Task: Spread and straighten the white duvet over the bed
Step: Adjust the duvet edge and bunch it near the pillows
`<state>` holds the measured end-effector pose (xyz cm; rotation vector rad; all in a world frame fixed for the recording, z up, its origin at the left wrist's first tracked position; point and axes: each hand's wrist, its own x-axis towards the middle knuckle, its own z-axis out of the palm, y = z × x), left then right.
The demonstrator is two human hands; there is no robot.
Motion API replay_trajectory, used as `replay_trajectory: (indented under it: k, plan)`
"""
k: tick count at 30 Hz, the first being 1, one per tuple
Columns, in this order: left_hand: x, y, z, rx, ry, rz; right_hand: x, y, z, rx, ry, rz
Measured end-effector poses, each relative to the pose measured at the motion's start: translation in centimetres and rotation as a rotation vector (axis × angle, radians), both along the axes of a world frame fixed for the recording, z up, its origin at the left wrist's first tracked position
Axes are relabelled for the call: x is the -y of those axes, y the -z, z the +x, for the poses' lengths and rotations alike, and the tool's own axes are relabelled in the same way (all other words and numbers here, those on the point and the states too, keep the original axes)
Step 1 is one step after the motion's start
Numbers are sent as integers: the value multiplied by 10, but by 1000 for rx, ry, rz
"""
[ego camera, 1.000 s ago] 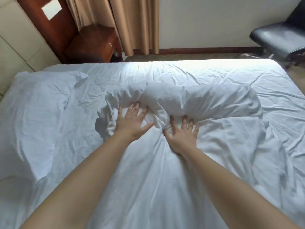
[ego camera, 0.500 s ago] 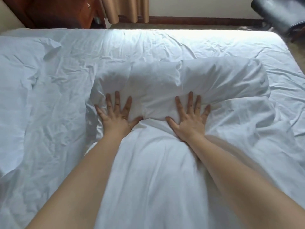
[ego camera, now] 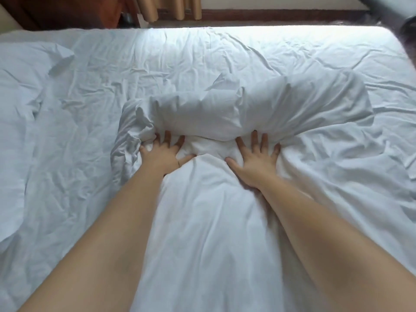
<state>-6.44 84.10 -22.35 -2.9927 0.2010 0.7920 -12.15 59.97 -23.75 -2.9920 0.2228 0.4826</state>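
While both bare arms reached forward across the bed (ego camera: 337, 41), the scene ran from left to right as follows. At the far left a flatter piece of white bedding (ego camera: 27, 91) lay with one corner turned up, and behind it a dark wooden nightstand (ego camera: 74, 12) stood past the mattress edge, beside the hems of tan curtains (ego camera: 171, 10). The left hand (ego camera: 162, 156) lay palm down with its fingers spread and fairly straight, the fingertips tucked under the near edge of a bunched, puffed ridge — it pressed the cloth rather than gripped it. That ridge was part of the white duvet (ego camera: 207, 221), which covered the middle of the bed in creased folds, smoother between the two forearms and heaped crosswise just beyond the hands. The right hand (ego camera: 254, 163) rested the same way, flat and splayed, pushing at the base of the heap, set apart from the left with a strip of duvet between them. At the far right edge, a dark blurred shape — hard to identify — showed past the bed's corner.
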Motion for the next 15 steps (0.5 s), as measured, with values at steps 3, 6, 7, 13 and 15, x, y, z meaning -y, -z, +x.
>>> replay_trajectory:
  k: [3,6,7,13,15]
  plan:
    - [0,-25,-4,-134,-51,-34,-1,-21,-8,-59,19,81]
    - [7,-54,-22,-182,-126,-100,-7,-38,-38,-70,19,146]
    - [13,-64,-33,-172,-149,-134,-10,-43,-51,-71,19,172]
    - [39,-98,-128,-8,4,-112,-9,-83,-105,-166,-27,193]
    - [37,-104,-162,42,46,-54,-7,-96,-128,-118,-49,118]
